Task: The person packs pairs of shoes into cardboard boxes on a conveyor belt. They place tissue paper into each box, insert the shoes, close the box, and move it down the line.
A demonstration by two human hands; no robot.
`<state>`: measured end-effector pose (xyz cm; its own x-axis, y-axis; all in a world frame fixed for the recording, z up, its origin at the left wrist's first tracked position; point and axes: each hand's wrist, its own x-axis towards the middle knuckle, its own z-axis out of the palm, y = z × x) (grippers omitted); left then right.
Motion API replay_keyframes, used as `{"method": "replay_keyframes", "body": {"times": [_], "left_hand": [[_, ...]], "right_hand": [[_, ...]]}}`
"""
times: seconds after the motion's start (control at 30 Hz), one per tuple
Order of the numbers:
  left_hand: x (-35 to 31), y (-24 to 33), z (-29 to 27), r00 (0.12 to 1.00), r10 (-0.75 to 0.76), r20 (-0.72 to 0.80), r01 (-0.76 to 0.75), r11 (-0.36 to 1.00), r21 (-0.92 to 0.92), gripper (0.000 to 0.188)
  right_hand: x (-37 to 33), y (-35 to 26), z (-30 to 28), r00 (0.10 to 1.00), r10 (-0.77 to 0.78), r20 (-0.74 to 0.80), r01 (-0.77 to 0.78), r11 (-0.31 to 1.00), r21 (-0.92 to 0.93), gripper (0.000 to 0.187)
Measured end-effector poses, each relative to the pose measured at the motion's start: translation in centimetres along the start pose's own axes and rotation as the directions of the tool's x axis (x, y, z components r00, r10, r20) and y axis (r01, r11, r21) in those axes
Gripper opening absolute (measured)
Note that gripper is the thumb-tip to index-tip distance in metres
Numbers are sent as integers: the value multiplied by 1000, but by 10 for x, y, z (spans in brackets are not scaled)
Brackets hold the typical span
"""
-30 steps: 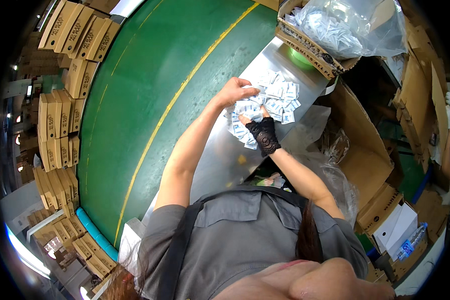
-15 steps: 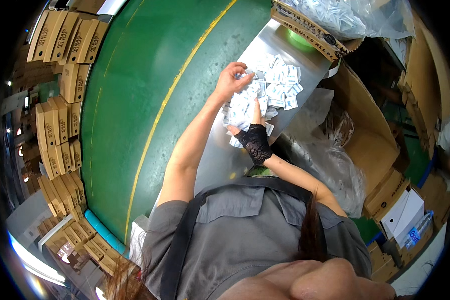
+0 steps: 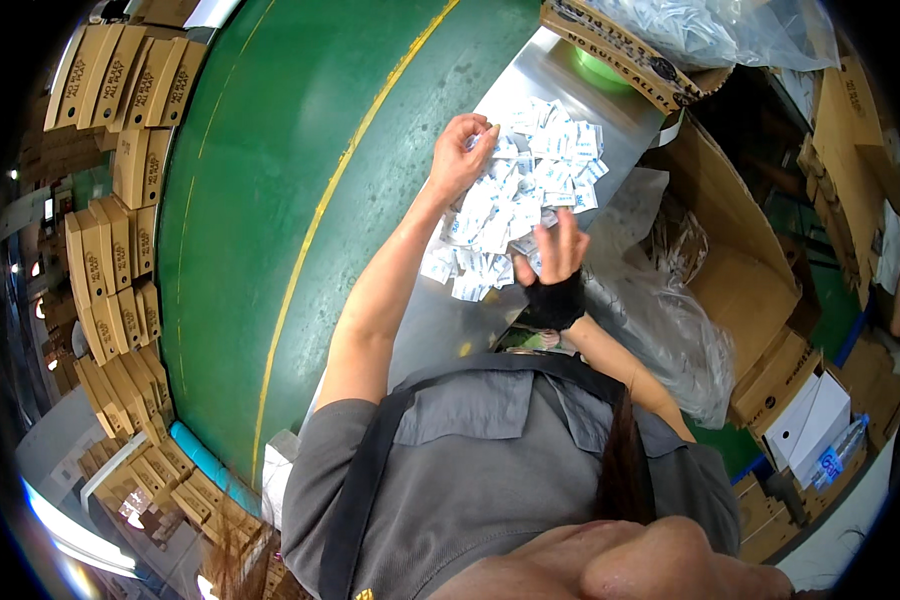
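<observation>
Small white sachets (image 3: 515, 215) with blue print lie in a loose, overlapping heap on a metal tabletop (image 3: 410, 325). At the heap's far left edge my left hand (image 3: 460, 155) is closed, thumb and fingers drawn together. A sliver of white and blue shows among those fingers, too little to name. My right hand (image 3: 558, 255), in a black lace fingerless glove (image 3: 555, 302), is at the heap's near right side. Its fingers are apart and slightly blurred, and I see nothing held in them. A few sachets lie close to its fingertips.
Beyond the heap stand a green round container (image 3: 602, 72) and a cardboard box (image 3: 620, 50) with a plastic bag of sachets (image 3: 685, 35). Clear plastic sheeting (image 3: 660, 330) and a large open carton (image 3: 735, 215) are on the right. Stacked cartons (image 3: 100, 250) line the left, past the green floor.
My right hand has pulled back to the right off the heap and its fingers have spread. Several sachets at the near edge have shifted. My left hand has moved slightly left, its fingers closing.
</observation>
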<state>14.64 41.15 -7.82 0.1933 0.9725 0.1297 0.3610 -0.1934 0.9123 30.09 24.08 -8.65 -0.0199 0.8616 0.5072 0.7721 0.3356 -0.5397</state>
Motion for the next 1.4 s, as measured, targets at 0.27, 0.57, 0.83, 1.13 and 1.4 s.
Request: {"method": "replay_keyframes", "body": {"times": [0.27,0.57,0.83,1.13,1.4], "left_hand": [[24,-2,39,991,93,-97,-95,995,-13,18],[46,7,81,992,99,-78,-99,995,3,24],[51,19,36,992,-42,118,40,999,20,42],[-47,-3,-10,982,-7,190,-37,973,227,52],[-46,22,31,983,130,128,-175,869,463,58]], "right_hand": [[32,34,25,943,319,-97,-332,924,-188,61],[85,71,41,905,391,-167,-415,896,-157,47],[73,66,11,866,493,-85,-445,836,320,44],[47,15,30,837,539,-94,-523,838,155,55],[77,33,35,804,569,-174,-533,819,214,49]]}}
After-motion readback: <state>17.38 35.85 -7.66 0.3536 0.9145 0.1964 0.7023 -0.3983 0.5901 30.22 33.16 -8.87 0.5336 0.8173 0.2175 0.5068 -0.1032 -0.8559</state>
